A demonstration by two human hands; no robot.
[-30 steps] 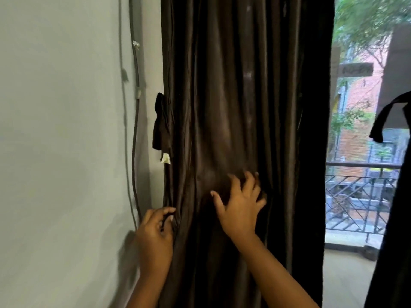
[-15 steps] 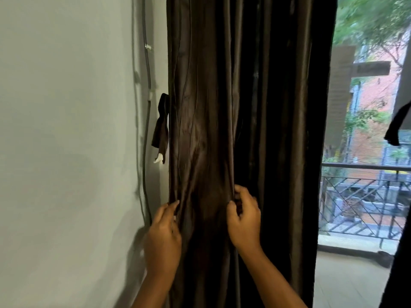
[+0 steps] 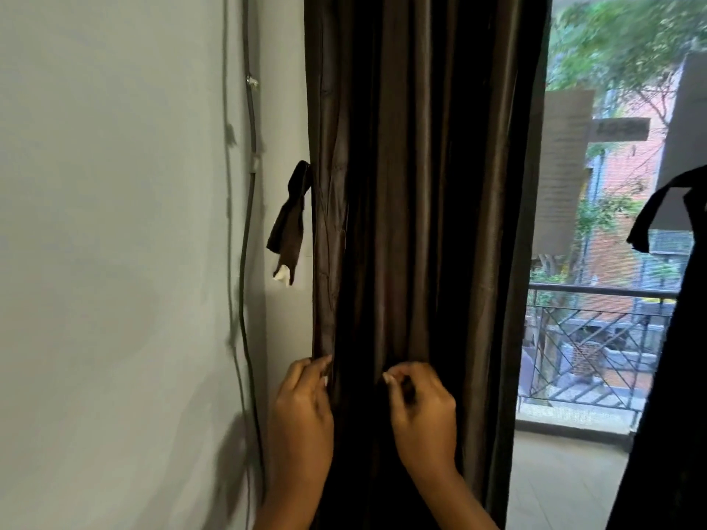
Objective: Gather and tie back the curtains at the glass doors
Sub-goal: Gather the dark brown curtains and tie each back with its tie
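**Curtain bunched at the wall side; tie-back not yet applied**

At the left side of the glass doors, in the head view, the dark brown curtain [image 3: 421, 223] is hanging in tight vertical folds against the pale wall [image 3: 114, 262], leaving the glass to its right uncovered and the balcony railing [image 3: 597, 338] showing through. Both hands are working at the same height, near each other but not touching. The left hand [image 3: 302, 411] is pinching the curtain's wall-side edge, apparently to keep that edge from slipping out of the bundle. The right hand [image 3: 424, 411] is curling its fingers round a fold nearer the middle, judged to be drawing the pleats leftward into one compact column. A dark fabric tie-back [image 3: 289, 227] is hanging loose on the wall just beside the curtain edge, above the hands, placed where it can reach round the gathered cloth. A cable [image 3: 245, 300] is running down the wall, well left of the curtain. A second dark curtain [image 3: 665, 376] is showing at the far right edge.
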